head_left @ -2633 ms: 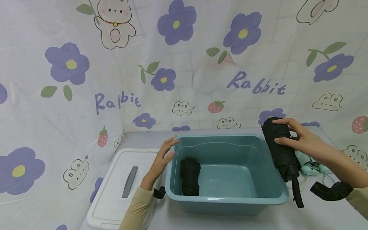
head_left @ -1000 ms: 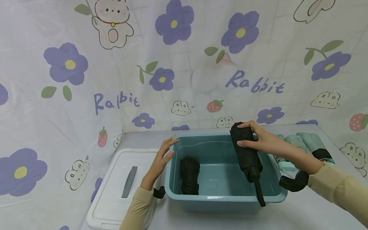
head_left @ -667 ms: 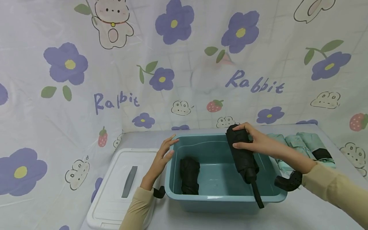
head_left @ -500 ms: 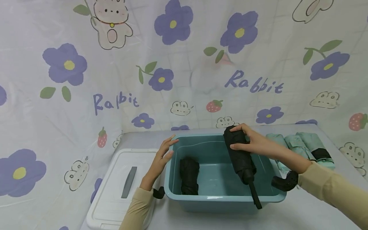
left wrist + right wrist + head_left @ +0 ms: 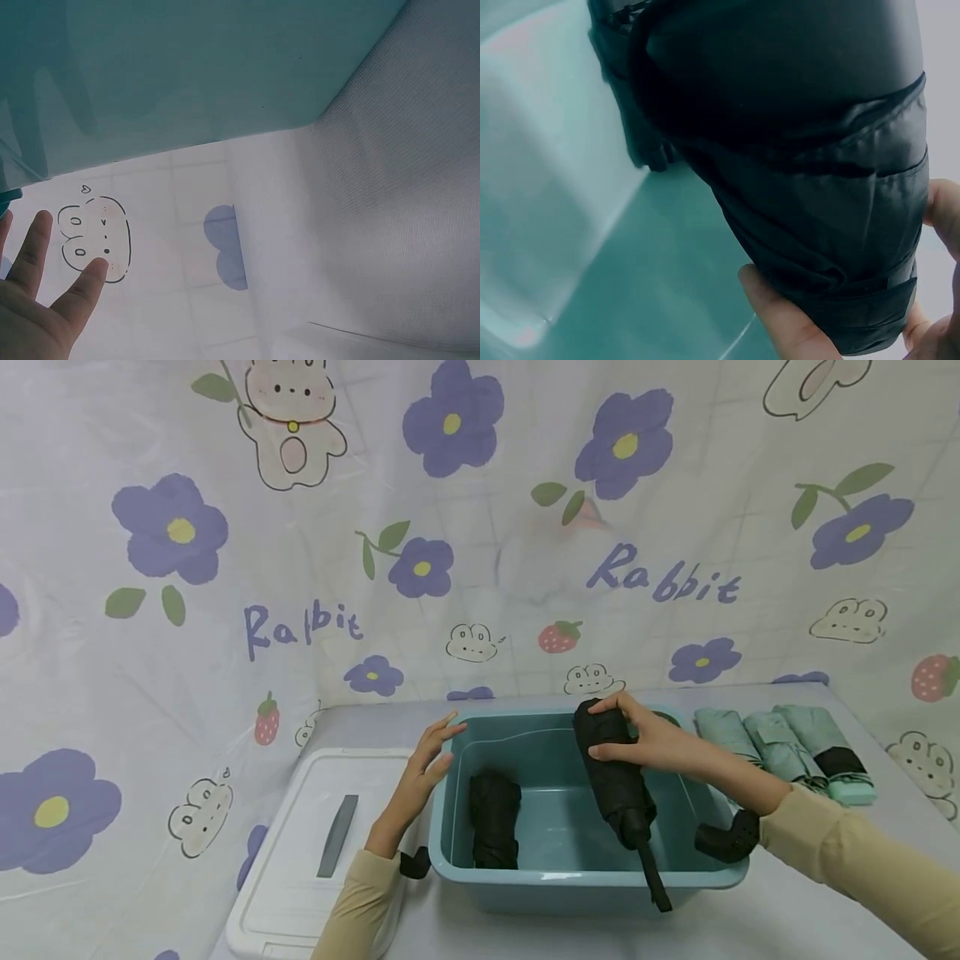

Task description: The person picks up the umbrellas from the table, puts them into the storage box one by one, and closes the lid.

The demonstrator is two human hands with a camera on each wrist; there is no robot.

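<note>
Fingers (image 5: 611, 750) of right hand (image 5: 645, 742) curled round black folded umbrella (image 5: 611, 768), held tilted over teal tub (image 5: 592, 881), handle end past near rim. Left hand (image 5: 423, 768) flat against tub's left outer wall, fingers straight, slightly spread. Second black umbrella (image 5: 495, 810) lying inside at left. Right wrist view filled by umbrella fabric, fingertips only at edges. Mint umbrellas (image 5: 780, 743) on bench (image 5: 750, 927) right of tub, partly behind forearm. White lid (image 5: 315, 852) left, partly hidden by sleeve.
</note>
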